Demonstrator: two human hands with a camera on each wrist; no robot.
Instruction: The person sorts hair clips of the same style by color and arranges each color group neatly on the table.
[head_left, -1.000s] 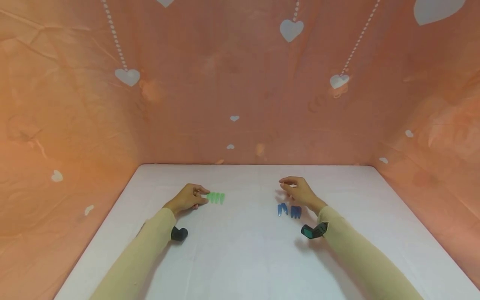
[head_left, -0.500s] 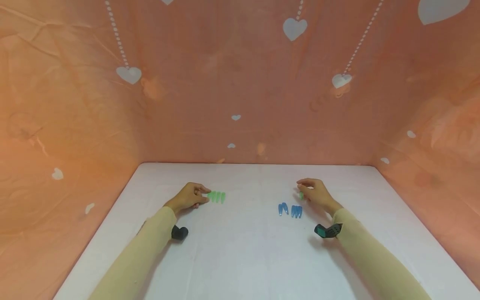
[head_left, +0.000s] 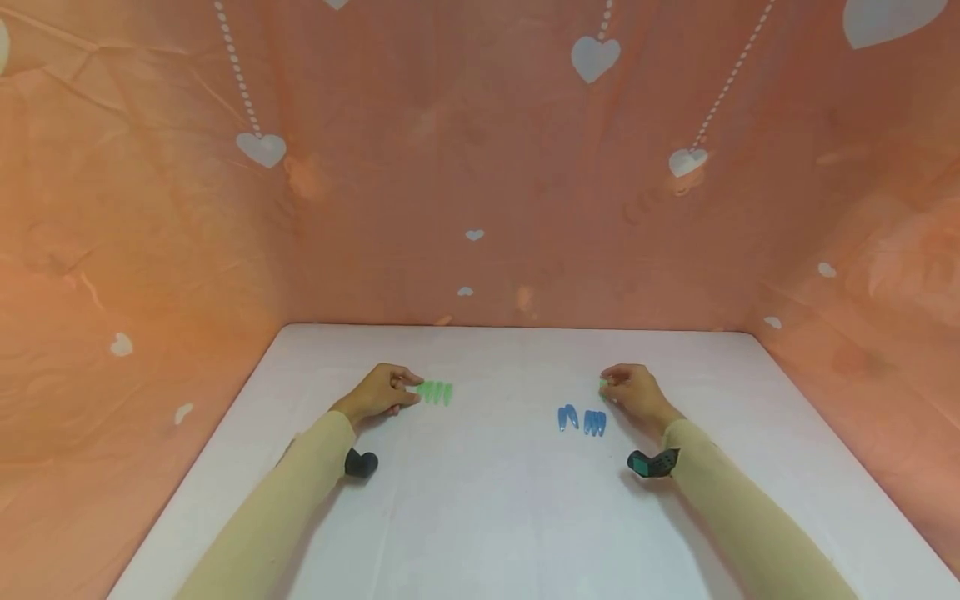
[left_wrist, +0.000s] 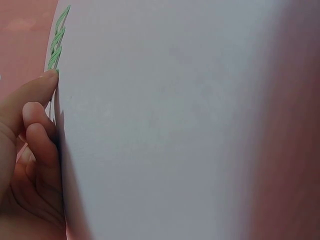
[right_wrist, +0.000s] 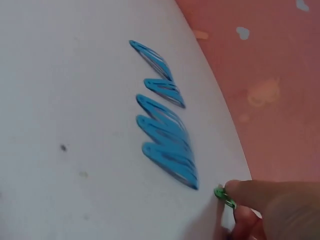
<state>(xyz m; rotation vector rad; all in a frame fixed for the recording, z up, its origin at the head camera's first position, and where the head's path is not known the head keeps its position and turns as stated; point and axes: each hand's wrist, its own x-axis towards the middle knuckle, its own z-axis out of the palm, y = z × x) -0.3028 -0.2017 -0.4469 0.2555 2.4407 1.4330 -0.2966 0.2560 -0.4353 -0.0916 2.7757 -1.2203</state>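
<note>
Several green snap hair clips (head_left: 437,392) lie side by side in a row on the white table, left of the middle. At the row's left end my left hand (head_left: 381,389) pinches the outermost clip between thumb and fingertips; in the left wrist view the thumb (left_wrist: 37,92) covers most of it. My right hand (head_left: 636,395) pinches a single green hair clip (right_wrist: 223,195), mostly hidden by the fingers, close over the table. Nearer the body than that hand lie several blue snap hair clips (right_wrist: 167,145), three overlapping (head_left: 595,423) and two (head_left: 567,417) a little apart from them.
The white table (head_left: 480,500) reaches back to an orange cloth backdrop (head_left: 420,167) printed with pale hearts, which also rises on both sides. Dark cameras are strapped at both wrists, the left camera (head_left: 362,463) and the right camera (head_left: 652,463).
My right hand has moved right, past the blue hair clips, carrying the green hair clip, and its fingers have come down lower around it. My left hand stays at the green row.
</note>
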